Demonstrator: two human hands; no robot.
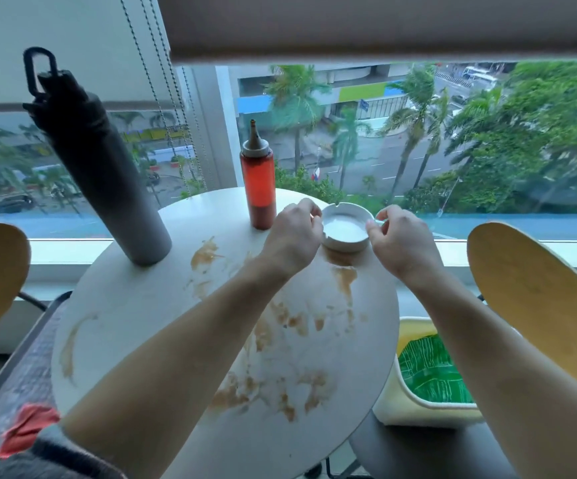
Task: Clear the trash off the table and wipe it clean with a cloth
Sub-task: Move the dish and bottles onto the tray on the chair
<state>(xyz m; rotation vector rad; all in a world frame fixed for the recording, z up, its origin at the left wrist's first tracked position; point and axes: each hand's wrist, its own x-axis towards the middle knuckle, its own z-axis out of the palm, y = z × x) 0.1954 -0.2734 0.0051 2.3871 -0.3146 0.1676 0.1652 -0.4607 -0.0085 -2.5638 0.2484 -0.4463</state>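
Head view, looking down over a person's two bare forearms reaching across a round white tabletop [135,305] beside a large window. Both hands are pinching opposite sides of a small white ashtray [345,229] sitting near the far edge: the left hand [294,236] is curling its fingers onto the left rim, and the right hand [401,240] is gripping the right rim. The ashtray appears to be holding only a pale, whitish residue; its exact contents are hard to tell.

Brown smears [280,340] are spreading across much of the tabletop, some lying right beside the ashtray's base. A red squeeze bottle [257,188], mostly full of sauce, is standing upright just left of the left hand. A tall grey flask [107,174] with its black cap closed is standing further left. Below the right edge, a pale yellow bin [415,402] is holding something green.

Risks, as a judgement: the left hand is working so close to the squeeze bottle that a careless lift could knock it over. Tilting the ashtray could scatter its contents, and the forearms are hovering over the smears and could drag through them.
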